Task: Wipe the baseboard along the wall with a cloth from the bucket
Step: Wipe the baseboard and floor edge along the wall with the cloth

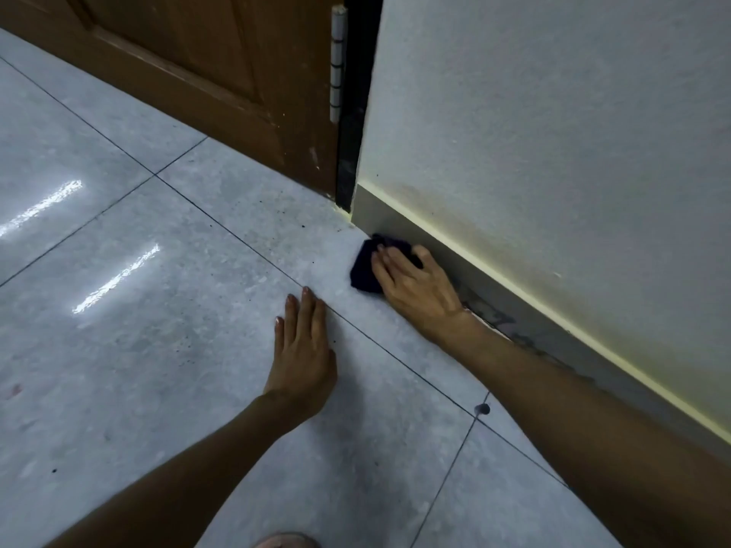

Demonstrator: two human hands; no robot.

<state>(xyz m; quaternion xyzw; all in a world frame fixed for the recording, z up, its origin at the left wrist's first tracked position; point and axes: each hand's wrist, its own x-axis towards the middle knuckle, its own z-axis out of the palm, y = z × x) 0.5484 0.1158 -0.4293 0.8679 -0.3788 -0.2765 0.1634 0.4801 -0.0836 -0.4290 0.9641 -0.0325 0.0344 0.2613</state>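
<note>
On a tiled floor [197, 350] by a wooden door [221, 73], the right hand [415, 282] presses a dark cloth [366, 268] on the baseboard [399, 227] near the door, left hand [302, 350] flat and empty; firm, overlapping strokes along the board would likely serve best.

Glossy speckled grey tile on floor [166, 270] with streak reflections; matt, finely rough paint on wall [553, 132]; smooth grey baseboard [399, 223], scuffed further along; dark soft cloth [366, 270]; scratched brown wood door [221, 73]; pale metal hinge [337, 65].
</note>
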